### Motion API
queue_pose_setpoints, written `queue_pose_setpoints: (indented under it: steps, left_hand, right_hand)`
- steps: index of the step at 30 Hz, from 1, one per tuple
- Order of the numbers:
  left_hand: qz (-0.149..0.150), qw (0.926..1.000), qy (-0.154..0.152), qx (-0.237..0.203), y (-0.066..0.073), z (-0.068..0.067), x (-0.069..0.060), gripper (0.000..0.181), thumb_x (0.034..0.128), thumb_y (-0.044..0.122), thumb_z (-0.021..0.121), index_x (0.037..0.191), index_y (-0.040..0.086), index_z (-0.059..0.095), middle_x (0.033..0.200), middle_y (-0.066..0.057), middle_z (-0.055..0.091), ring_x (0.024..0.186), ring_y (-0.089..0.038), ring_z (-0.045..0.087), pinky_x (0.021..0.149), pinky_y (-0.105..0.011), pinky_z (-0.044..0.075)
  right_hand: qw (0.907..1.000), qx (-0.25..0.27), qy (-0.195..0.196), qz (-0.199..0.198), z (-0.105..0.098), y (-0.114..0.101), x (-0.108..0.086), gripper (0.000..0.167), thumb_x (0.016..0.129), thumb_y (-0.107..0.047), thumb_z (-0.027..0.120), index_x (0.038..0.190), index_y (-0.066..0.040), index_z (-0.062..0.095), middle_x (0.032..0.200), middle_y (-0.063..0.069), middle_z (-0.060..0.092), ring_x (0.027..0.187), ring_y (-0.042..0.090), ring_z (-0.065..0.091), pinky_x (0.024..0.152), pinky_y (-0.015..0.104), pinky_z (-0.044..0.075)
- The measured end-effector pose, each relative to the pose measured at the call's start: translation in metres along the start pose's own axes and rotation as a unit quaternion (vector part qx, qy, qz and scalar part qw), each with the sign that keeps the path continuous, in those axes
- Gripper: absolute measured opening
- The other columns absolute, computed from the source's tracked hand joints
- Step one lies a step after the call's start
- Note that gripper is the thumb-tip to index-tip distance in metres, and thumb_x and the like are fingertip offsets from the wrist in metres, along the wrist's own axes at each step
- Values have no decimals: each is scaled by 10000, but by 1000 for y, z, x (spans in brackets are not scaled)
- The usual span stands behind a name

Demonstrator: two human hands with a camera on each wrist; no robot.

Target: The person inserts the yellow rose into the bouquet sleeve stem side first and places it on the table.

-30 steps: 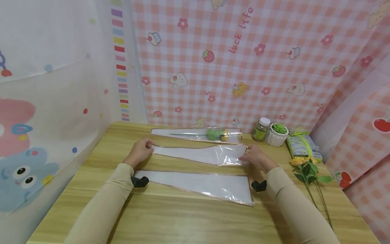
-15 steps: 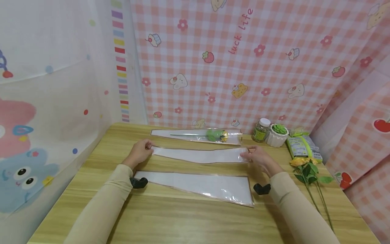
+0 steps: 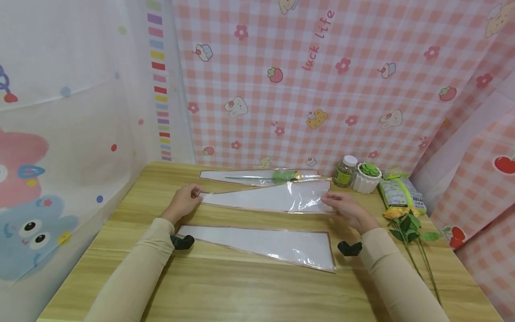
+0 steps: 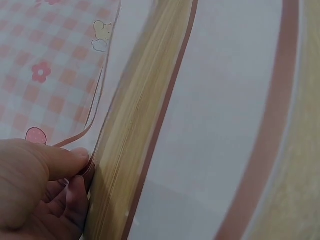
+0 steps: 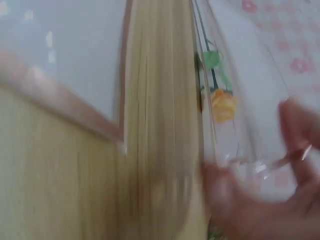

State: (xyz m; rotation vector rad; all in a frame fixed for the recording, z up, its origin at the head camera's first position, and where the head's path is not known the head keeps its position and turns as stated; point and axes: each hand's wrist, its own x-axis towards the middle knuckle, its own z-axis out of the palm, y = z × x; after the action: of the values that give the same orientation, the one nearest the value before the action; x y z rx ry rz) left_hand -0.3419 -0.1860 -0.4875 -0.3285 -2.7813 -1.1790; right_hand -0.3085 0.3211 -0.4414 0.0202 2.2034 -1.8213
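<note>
Left fingers (image 4: pixel 69 163) pinching white pouch (image 3: pixel 261 200), right fingers (image 3: pixel 335 201) gripping its wide end, arms (image 3: pixel 128 270) outstretched

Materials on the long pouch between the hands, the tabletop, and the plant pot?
Pouch: probably thin, glossy plastic film; sharp glare streaks and a soft bend.
Tabletop: wood or wood-look laminate, satin; long grain streaks, soft sheen.
Plant pot: white, ribbed, smooth-looking; ceramic or molded plastic, can't tell.

"luck life" is running up the pink checked cloth (image 3: pixel 257 91) beyond the far edge of the desk (image 3: pixel 249 295); "ma" plus an unclear letter is showing on the packet (image 3: pixel 396 196).
</note>
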Motion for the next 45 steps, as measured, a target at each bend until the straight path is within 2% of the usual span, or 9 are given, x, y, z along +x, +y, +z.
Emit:
queue_pose_setpoints:
  steps: [5,10,12,15,22,26,31,37,45]
  left_hand:
    - [-18,10000,-25,-2,-4,-1,2,187,972,11,630,1150,-47,643,982,-161,619,964,-325,586,871,-481,501]
    - [-53,10000,-7,-31,-7,-1,3,185,972,9,634,1150,-40,650,968,-146,606,955,-313,578,867,-461,497]
    - [-74,10000,-8,-41,-8,-1,2,187,971,8,635,1152,-37,655,966,-142,605,958,-312,579,872,-459,499]
    - [-95,9999,-50,-59,-7,-1,2,194,974,13,632,1160,-38,654,977,-147,609,970,-319,584,880,-470,503]
    - [-126,9997,-164,-138,-4,-3,3,202,973,18,634,1168,-30,656,988,-141,611,973,-312,584,865,-447,501]
    - [-119,9996,-247,-89,-5,-5,4,241,986,61,626,1208,-31,645,1000,-157,593,958,-318,561,829,-443,485]
    - [-80,9991,-43,408,-1,-8,5,425,1039,187,567,1373,-71,515,1256,-300,518,1146,-450,534,964,-575,471]
    - [652,9876,267,1404,31,1,9,557,1013,288,636,1468,27,449,1450,-276,411,1335,-468,389,1029,-676,381]
    - [1910,9599,-1023,1780,121,53,19,935,853,446,793,1579,101,315,1610,-163,303,1478,-365,272,1150,-643,298]
  right_hand:
    - [9903,969,-926,-367,-10,3,4,291,1092,-296,443,1083,-200,718,1109,-106,649,993,50,593,877,247,518]
    - [9626,1577,-1910,-1100,-15,6,13,580,1084,-383,221,1248,-112,706,1154,-20,693,1015,112,630,885,282,492]
    - [9489,1893,-2209,-1223,-16,7,15,590,1111,-304,181,1266,-91,709,1203,-11,685,1011,142,632,864,300,492]
    - [9484,2055,-2135,-1124,-17,7,15,497,1129,-158,240,1253,-86,716,1266,-25,659,1024,156,645,894,314,513]
    - [9933,59,-729,-895,-8,7,15,313,1018,-33,568,1329,-8,596,1126,32,514,966,109,525,826,204,487]
    - [9890,-976,-761,-808,0,6,16,660,939,-87,722,1513,13,412,1170,146,588,1004,154,590,858,236,524]
    - [9807,-1355,-1085,-897,7,5,17,779,923,-91,746,1572,-29,321,1318,277,586,1096,221,625,901,276,534]
    - [9804,-1305,-1126,-953,12,3,19,776,951,-95,702,1592,-45,267,1416,314,480,1193,301,568,954,314,504]
    - [9794,-1397,-1057,-1004,25,-4,19,770,941,-167,735,1587,-100,320,1672,212,103,1457,493,261,1174,582,277]
